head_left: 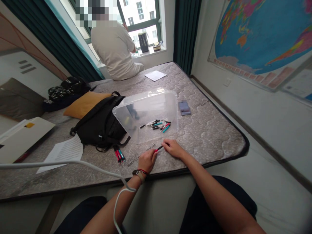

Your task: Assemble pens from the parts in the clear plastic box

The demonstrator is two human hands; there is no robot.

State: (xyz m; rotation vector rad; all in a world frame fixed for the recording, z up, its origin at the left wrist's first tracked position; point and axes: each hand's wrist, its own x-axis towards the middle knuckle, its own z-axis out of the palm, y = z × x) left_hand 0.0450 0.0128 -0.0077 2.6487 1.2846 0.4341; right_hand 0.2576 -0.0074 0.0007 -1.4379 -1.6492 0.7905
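Observation:
Both my hands are closed on one pen (159,148), dark along its length with a red part at the left end. My left hand (147,160) grips the red end, and my right hand (172,148) pinches the dark end. Just beyond them, a clear plastic bin (146,107) lies on the mattress, its opening facing me. Loose pen parts (157,125) in black, red, teal and clear are scattered inside it. To the left of my left hand, several pens (119,154) in red, black and teal lie side by side.
The mattress (207,130) carries a black backpack (102,123), a yellow cushion (85,104), printed paper (64,151) and a small bluish pixelated item (184,107). A white cable (97,167) crosses over my left forearm. A person in a white shirt (112,48) sits by the window.

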